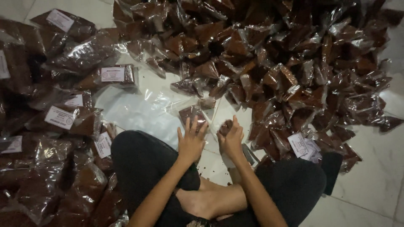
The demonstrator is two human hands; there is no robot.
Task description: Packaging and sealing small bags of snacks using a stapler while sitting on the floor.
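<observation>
I sit cross-legged on a white tiled floor. My left hand [191, 141] lies flat with fingers spread on a small clear packet of brown powder [190, 113] in front of my knee. My right hand [231, 138] has its fingers curled around another small brown packet [225, 126], held just above the floor. The two hands are close together, a few centimetres apart.
A big heap of small brown packets [286, 63] fills the far and right floor. Larger labelled bags of brown powder [63, 117] are stacked on the left. A sheet of clear plastic [134, 109] lies between them. White labels [301, 145] rest by my right knee.
</observation>
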